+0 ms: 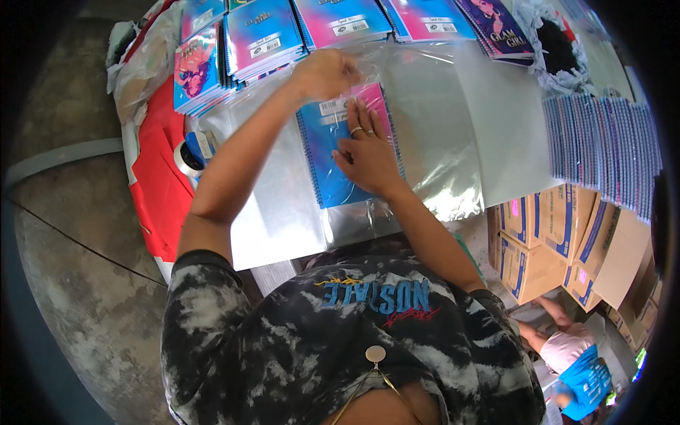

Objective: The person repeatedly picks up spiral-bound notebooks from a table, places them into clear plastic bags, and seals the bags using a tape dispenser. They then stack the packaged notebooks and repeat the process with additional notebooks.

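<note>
Blue-and-pink spiral notebooks (327, 166), seemingly stacked since wire coils run along both long sides, lie under clear plastic film (443, 163) in front of me. My right hand (368, 152), with rings on its fingers, presses on the film over the notebooks, fingers stretched out. Beyond their top edge, my left hand (326, 74) is curled, its fingertips drawn together at the film; they are slightly blurred, and what they pinch is hard to make out. Beneath everything is a pale, shiny sheet (265, 219) on the table.
Stacks of notebooks (262, 35) line the table's far side. A tall row of spiral-bound notebooks (602, 145) stands at the right. Red material (161, 170) and a tape roll (190, 156) lie at the left. Cardboard boxes (542, 234) and a person in blue (588, 379) are lower right.
</note>
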`<state>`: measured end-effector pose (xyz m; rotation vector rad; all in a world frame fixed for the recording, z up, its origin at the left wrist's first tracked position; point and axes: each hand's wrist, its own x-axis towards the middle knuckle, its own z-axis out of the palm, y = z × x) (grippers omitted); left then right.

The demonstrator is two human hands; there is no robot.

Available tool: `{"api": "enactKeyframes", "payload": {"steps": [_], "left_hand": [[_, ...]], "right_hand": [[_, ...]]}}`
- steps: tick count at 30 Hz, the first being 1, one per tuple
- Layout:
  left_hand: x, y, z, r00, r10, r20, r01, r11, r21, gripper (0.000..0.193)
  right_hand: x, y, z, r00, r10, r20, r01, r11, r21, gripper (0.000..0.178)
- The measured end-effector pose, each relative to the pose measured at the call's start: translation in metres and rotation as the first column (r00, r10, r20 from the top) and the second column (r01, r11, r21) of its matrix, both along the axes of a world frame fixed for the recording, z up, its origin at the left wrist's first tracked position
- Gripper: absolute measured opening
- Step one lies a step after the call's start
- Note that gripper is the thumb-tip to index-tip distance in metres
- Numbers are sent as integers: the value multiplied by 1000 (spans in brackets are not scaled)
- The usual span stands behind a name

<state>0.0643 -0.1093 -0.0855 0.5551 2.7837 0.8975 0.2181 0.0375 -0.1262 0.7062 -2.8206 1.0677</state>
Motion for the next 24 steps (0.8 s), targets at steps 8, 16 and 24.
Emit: {"api": "enactKeyframes", "payload": {"steps": [8, 16, 24], "left_hand": [[129, -24, -29, 820, 330, -468, -408, 910, -75, 49], [163, 10, -52, 917, 248, -312, -355, 865, -356, 60], [187, 27, -47, 887, 390, -248, -460, 801, -384, 75]], "right_hand": [[-4, -1, -8, 1000, 2, 26, 1, 996, -91, 27], [-11, -4, 0, 976, 203, 71, -180, 951, -252, 29], [-49, 8, -4, 822, 480, 307, -460, 877, -140, 26]]}}
